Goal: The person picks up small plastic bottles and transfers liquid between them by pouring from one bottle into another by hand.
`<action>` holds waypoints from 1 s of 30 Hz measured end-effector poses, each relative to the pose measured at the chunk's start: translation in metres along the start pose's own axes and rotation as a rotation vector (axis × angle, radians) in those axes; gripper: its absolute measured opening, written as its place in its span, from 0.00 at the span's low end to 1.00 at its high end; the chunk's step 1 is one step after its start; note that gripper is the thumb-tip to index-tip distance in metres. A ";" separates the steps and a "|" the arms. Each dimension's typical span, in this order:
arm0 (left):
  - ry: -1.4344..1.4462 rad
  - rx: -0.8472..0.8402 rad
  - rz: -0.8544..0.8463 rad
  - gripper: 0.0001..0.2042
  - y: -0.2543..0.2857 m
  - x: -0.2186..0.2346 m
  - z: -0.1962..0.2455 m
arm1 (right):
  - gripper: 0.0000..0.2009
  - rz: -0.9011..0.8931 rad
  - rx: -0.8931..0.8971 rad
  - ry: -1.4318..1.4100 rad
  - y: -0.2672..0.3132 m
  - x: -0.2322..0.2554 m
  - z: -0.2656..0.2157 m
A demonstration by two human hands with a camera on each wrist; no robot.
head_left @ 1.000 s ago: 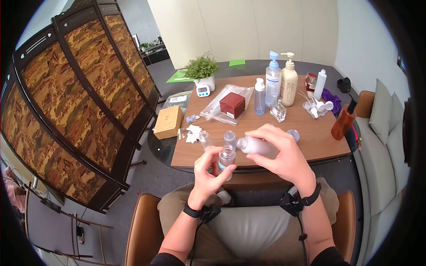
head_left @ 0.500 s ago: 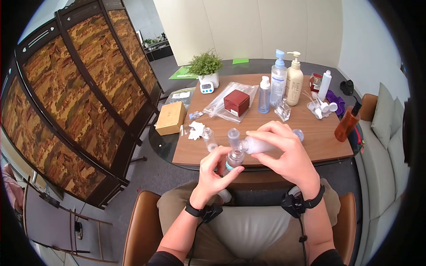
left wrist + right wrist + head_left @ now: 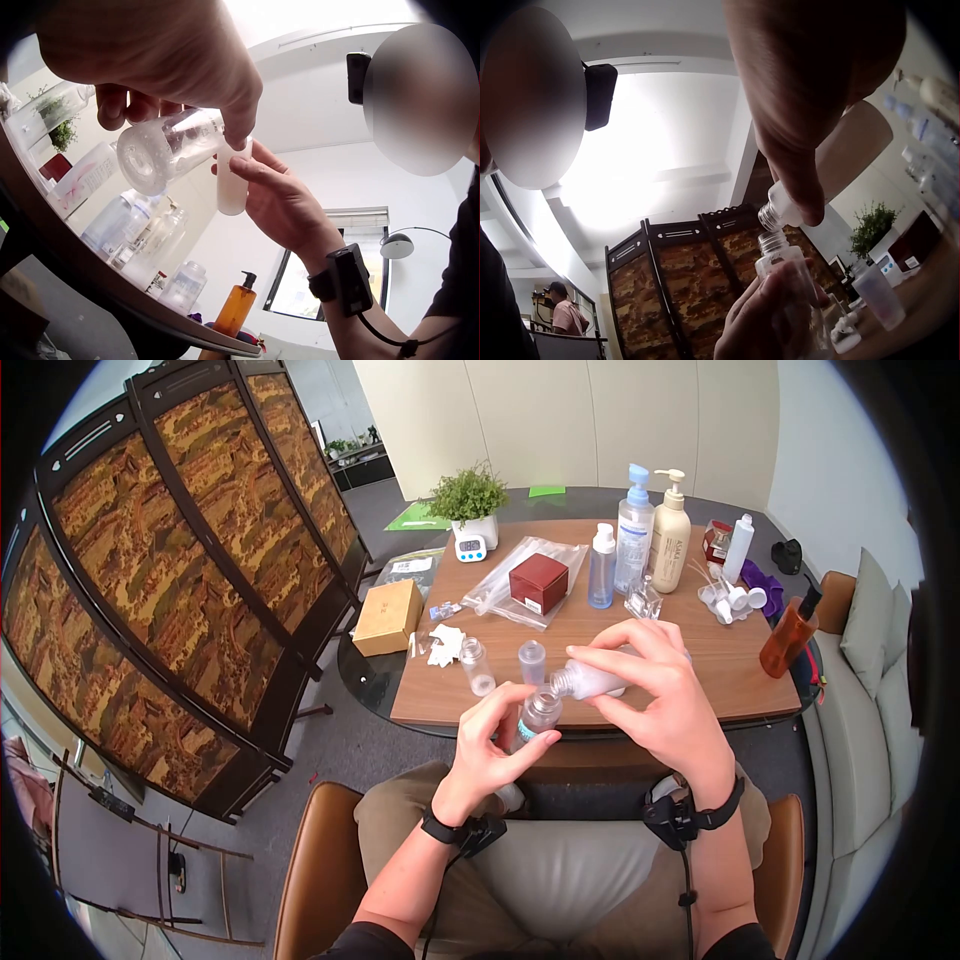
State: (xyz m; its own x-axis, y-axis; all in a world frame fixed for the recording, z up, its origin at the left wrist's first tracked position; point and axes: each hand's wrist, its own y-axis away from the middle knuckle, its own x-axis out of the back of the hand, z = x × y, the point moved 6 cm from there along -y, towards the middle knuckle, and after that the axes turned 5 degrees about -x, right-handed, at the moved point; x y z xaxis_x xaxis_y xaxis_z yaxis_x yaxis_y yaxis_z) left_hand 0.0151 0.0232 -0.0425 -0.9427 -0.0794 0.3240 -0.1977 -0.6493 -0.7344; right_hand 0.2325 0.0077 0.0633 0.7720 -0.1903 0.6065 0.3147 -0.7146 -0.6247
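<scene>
My left hand point(image 3: 490, 752) grips a clear bottle point(image 3: 541, 716) with a turquoise print, its open threaded neck facing up. In the right hand point(image 3: 660, 685) a frosted white bottle point(image 3: 592, 679) is pinched between thumb and fingers, tipped with its neck down toward the left. The right wrist view puts the frosted bottle's mouth point(image 3: 768, 216) right over the clear bottle's neck point(image 3: 772, 243). No caps are on either neck. Two more small uncapped bottles stand just beyond: a clear one point(image 3: 476, 666) and a frosted one point(image 3: 532, 660).
Farther back on the wooden table stand a dark red box point(image 3: 538, 584) on a plastic bag, a blue pump bottle point(image 3: 634, 530), a cream pump bottle point(image 3: 670, 550) and a white timer point(image 3: 470, 548). A cardboard box point(image 3: 388, 618) lies left, an amber bottle point(image 3: 786, 642) right.
The frosted bottle's mouth has come closer to the clear bottle's neck and now sits over it. Both hands stay gripping their bottles. The head view has shifted slightly.
</scene>
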 end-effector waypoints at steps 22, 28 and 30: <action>0.004 -0.018 0.000 0.27 -0.004 -0.003 0.006 | 0.22 0.024 0.078 0.159 0.001 0.003 -0.012; 0.033 -0.027 -0.006 0.24 -0.006 -0.004 0.013 | 0.23 0.003 0.080 0.170 0.001 0.003 -0.011; 0.033 -0.022 -0.008 0.24 -0.005 -0.004 0.012 | 0.24 -0.008 0.077 0.174 0.002 0.002 -0.010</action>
State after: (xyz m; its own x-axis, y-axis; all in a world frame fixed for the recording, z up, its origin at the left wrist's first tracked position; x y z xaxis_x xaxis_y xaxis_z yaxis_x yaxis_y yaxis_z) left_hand 0.0230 0.0177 -0.0325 -0.9492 -0.0491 0.3110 -0.2113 -0.6327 -0.7450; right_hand 0.2285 -0.0007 0.0685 0.6640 -0.3028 0.6836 0.3675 -0.6640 -0.6511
